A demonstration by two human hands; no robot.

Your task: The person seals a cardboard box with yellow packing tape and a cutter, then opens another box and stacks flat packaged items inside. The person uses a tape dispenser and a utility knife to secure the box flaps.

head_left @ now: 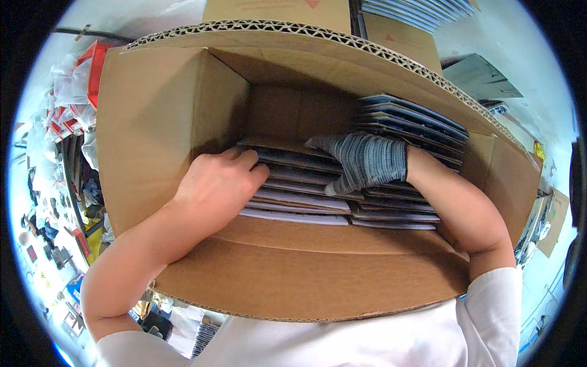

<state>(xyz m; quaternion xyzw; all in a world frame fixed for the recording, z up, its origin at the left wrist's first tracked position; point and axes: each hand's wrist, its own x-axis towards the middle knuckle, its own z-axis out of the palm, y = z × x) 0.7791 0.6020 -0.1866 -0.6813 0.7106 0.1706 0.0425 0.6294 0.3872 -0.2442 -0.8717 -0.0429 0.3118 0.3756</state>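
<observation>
Both my arms reach into a large open cardboard box [306, 254]. Inside it, thin flat boards [293, 205] with dark and pale edges lie in a left pile, next to a taller right pile [416, 119]. My bare left hand [223, 183] is closed at the left end of the left pile, fingers curled over the boards' edge. My right hand [370, 162], in a grey knitted glove, grips the right end of the same pile, its thumb at the front and its fingers farther back. The boards partly hide the fingertips of both hands.
The box's corrugated rim [275, 25] curves across the far side, and its front flap folds toward me. Beyond stand more cardboard boxes [400, 43], with a stack of thin sheets [422, 12] on top. Red bins [95, 73] with plastic bags are at the left.
</observation>
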